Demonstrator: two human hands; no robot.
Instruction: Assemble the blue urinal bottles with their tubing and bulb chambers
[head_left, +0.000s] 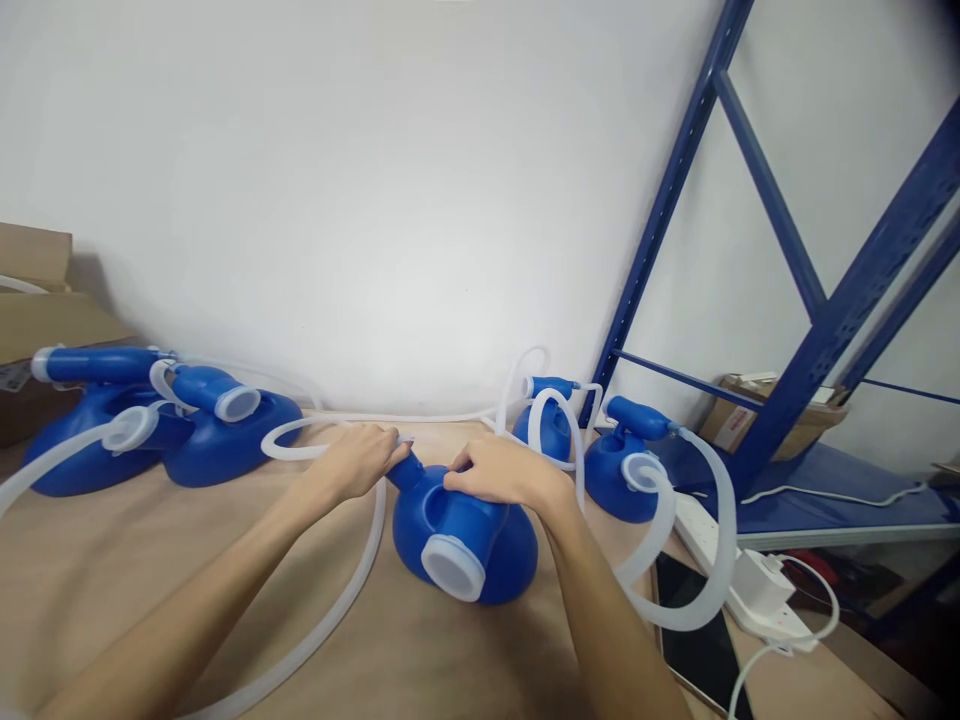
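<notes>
A blue bottle (510,565) was held by both hands in the middle of the bench (465,665), well apart from the bench's right edge, with its wide white cap (453,568) turned toward the wearer. Its narrow blue spout (407,470), on the bottle's left, was gripped between the thumb and fingers of the left hand (360,460). The thick blue neck above the cap was clasped from above by the right hand (510,470), its fingers curled over. Just left of the bottle, a translucent tube (366,562) was looped across the bench. More blue bottles (225,450) were grouped toward the bench's far left corner, near a cardboard box (64,320). Two others (619,487) were placed toward the far right corner, beside a blue shelf frame (862,270). Along the right edge were laid a white power strip (697,525) and a dark-screened device (694,645).
</notes>
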